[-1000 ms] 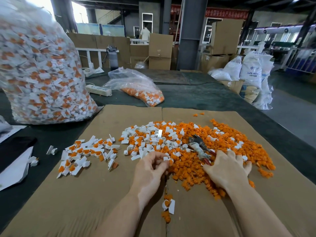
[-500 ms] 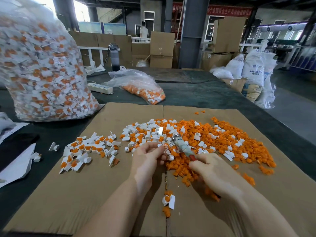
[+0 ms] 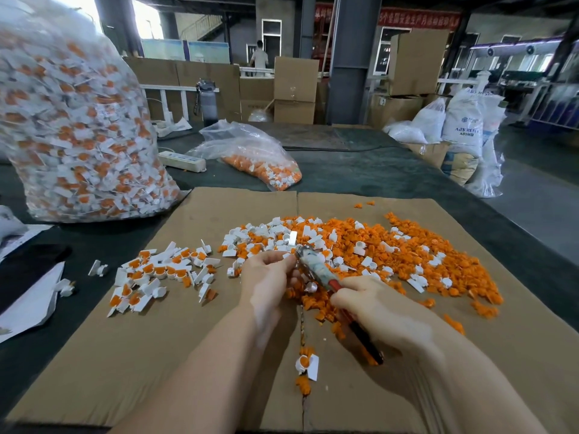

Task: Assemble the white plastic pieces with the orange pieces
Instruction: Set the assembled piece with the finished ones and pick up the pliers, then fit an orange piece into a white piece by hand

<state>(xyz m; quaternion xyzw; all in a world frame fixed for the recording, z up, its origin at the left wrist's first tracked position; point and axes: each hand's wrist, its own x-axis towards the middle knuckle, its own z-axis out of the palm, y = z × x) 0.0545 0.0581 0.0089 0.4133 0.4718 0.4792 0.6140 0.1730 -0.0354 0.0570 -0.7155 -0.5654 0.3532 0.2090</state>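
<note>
Left hand [image 3: 266,277], centre of frame, pinching a small white piece at curled fingers [image 3: 286,257], presented to the pliers [image 3: 316,270] for pressing. Right hand [image 3: 376,311] wrapped around the red handles. Loose orange pieces [image 3: 407,245] heaped right behind. Versus half second ago: hands nearly unmoved, pliers tip now touching the left fingertips.

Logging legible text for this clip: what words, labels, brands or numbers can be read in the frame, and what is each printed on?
"ABS RESIN", partly legible: on the white sack at the right, beyond the table.
Smaller line beneath it, starting "ABS": too blurred to read further.
Red banner on the back wall: light characters, too blurred to read.
Cardboard boxes: small marks, unreadable.
Nothing legible on the plastic pieces or the tool.
</note>
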